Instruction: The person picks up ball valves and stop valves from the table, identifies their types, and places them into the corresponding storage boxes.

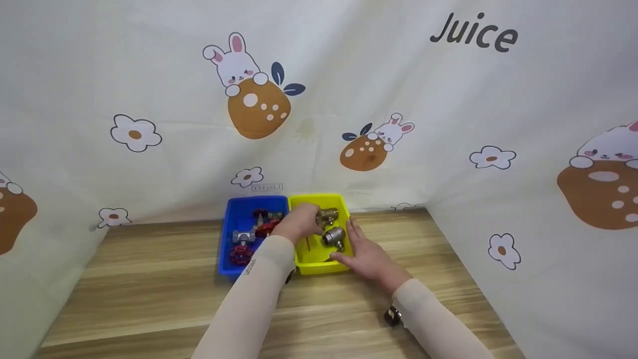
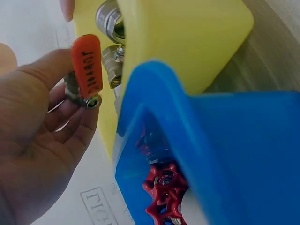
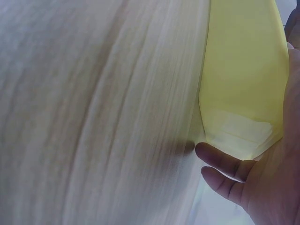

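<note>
Gripping brass ball valve [image 2: 86, 70] by orange lever, left hand [image 1: 298, 224]; heavy, rigid, slippery metal probably. Right hand [image 1: 366, 257] flat, steadying yellow bin [image 1: 319, 262].

The person wears close-fitting, smooth cream sleeves on both forearms, each ending at the wrist and leaving the left hand [image 1: 297, 227] and right hand [image 1: 366, 257] bare, with small dark lettering on the left sleeve and a small dark, shiny device strapped under the right wrist.
</note>
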The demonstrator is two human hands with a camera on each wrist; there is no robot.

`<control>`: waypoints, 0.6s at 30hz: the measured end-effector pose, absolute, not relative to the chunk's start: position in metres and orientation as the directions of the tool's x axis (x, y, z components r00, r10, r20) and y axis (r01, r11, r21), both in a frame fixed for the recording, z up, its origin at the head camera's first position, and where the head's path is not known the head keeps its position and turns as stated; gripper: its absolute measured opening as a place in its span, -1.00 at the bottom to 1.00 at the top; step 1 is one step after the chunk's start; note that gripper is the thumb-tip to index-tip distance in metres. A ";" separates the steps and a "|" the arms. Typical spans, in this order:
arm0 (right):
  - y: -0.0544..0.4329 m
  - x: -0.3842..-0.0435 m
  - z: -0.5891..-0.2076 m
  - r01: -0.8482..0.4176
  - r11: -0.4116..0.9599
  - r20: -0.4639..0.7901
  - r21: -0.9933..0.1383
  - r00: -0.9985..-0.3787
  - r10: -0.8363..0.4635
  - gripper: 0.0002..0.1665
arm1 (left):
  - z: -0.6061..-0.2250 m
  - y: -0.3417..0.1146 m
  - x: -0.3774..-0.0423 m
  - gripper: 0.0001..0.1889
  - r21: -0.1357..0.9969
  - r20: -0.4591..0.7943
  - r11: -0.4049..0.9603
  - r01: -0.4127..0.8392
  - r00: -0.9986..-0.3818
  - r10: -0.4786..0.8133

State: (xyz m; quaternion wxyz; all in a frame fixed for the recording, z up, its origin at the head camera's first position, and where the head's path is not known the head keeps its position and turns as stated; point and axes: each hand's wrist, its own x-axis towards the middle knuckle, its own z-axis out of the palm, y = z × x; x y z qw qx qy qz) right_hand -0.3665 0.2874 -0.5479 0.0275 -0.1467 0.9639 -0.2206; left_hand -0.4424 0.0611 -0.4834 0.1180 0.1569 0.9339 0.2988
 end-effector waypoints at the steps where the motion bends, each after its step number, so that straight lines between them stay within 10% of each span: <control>1: 0.287 -0.366 -0.548 -0.272 0.859 0.012 -0.434 -0.955 -0.296 0.44 | -0.483 0.061 -0.441 -0.65 0.595 -0.140 0.774 0.216 -0.921 0.364; 18: 0.287 -0.367 -0.549 -0.277 0.850 0.021 -0.449 -0.954 -0.300 0.34 | -0.495 0.070 -0.443 -0.62 0.479 -0.199 0.842 0.248 -0.904 0.379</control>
